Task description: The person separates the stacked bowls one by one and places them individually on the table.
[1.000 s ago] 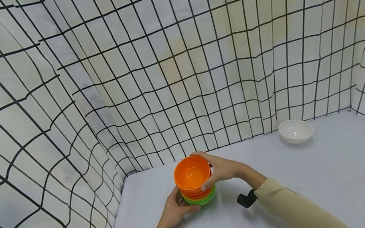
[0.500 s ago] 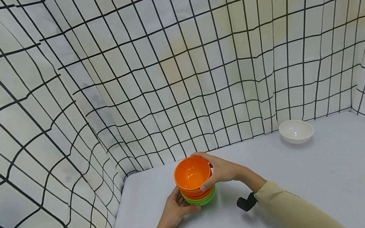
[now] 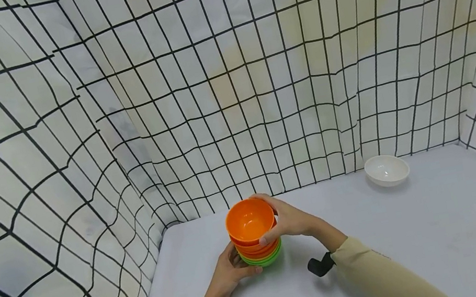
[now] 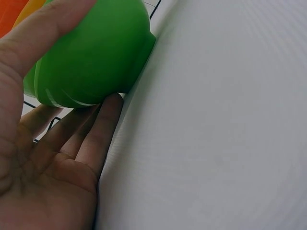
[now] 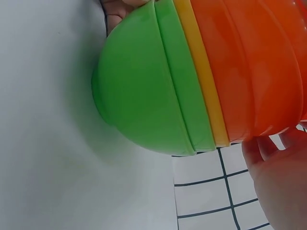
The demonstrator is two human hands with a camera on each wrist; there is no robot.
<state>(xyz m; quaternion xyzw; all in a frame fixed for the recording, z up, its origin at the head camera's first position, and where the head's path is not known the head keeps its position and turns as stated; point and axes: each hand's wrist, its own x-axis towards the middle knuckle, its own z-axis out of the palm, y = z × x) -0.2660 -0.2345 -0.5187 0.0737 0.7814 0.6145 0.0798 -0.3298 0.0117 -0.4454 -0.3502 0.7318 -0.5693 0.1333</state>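
A stack of nested bowls stands at the front middle of the head view. Green bowls point(image 5: 139, 86) are at the bottom, a yellow-orange bowl point(image 5: 203, 72) shows as a thin band above them, and orange bowls sit on top. My left hand point(image 3: 227, 278) holds the lowest green bowl point(image 4: 100, 52) from the left, thumb in front and fingers behind and under its side. From the right, my right hand point(image 3: 292, 217) grips the top orange bowl point(image 3: 251, 220), thumb on the near side and fingers round the far side. Its rim tilts toward me.
A white bowl point(image 3: 387, 171) stands at the back right of the white table point(image 3: 424, 227). Black-gridded white cloth walls point(image 3: 279, 109) rise behind and at both sides. Black wrist mounts point(image 3: 321, 265) stick out from both sleeves.
The top orange bowl has risen slightly in my right hand, and the gap between its rim and the bowls below has widened. My left hand stays in place on the green bowl.
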